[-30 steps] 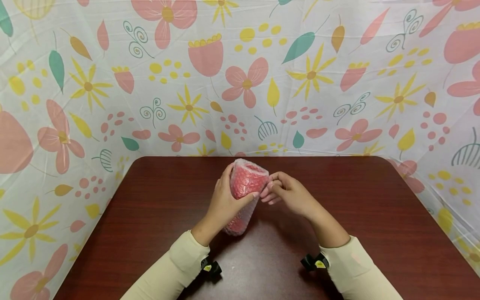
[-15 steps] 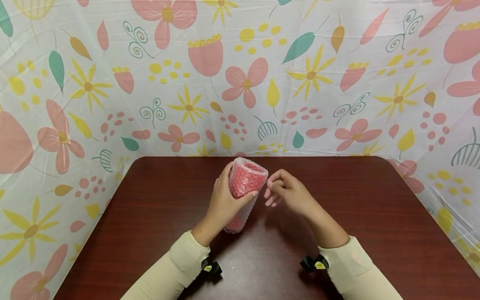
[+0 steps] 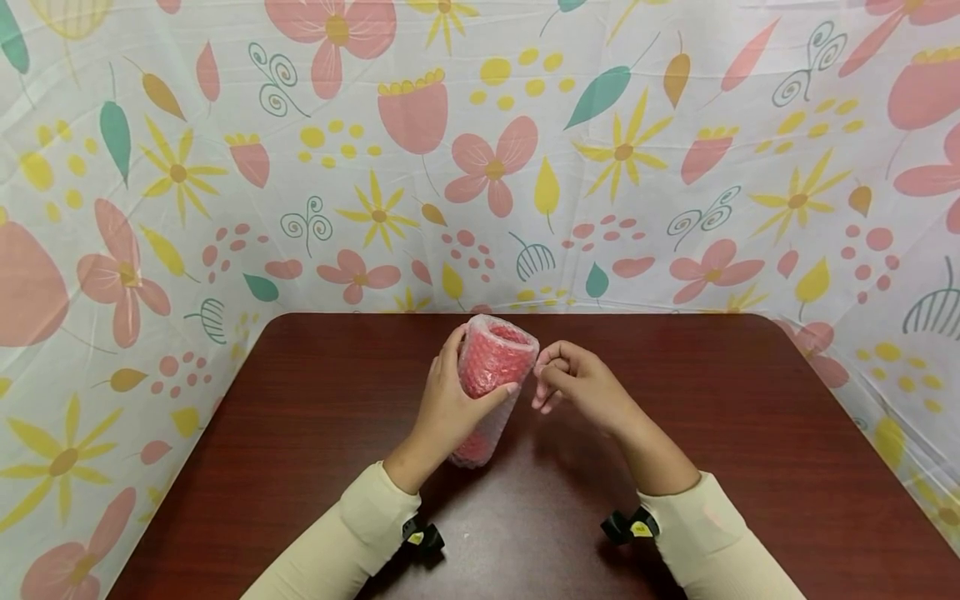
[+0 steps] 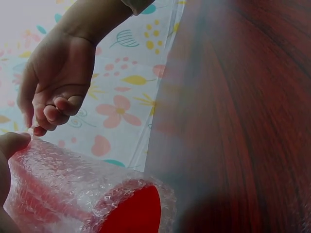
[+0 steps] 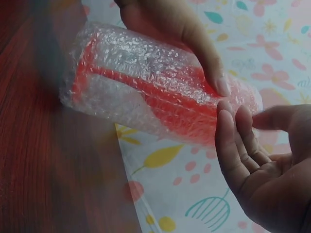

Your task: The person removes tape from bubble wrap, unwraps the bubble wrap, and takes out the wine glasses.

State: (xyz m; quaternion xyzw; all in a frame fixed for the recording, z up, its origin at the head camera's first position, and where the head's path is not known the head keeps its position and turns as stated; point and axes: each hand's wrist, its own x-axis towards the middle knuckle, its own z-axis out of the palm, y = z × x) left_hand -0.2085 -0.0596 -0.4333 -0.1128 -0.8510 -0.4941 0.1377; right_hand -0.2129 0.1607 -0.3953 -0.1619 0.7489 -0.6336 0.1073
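A red goblet (image 5: pixel 175 109), its foot, stem and bowl visible through clear bubble wrap (image 5: pixel 121 51), is tilted over the table in the head view. My left hand (image 3: pixel 448 396) grips the wrapped goblet around its side, thumb across the front. At the rim end, on the right, is my right hand (image 3: pixel 588 387). Its thumb and index fingertips meet at the wrap's edge and appear to pinch a bit of it; the other fingers are loosely curled. In the left wrist view the red bowl's mouth (image 4: pixel 136 213) is at the bottom.
Below is a dark reddish wooden table (image 3: pixel 315 433) with rounded far corners. Behind and at the sides hangs a white sheet with flower prints (image 3: pixel 555 158). Dark wrist-camera pieces (image 3: pixel 423 540) with yellow labels sit by both sleeves.
My right fingers draw slightly away from the wrap, then shift a little nearer its edge again. The left hand keeps its grip, and the wrapped goblet shifts only slightly.
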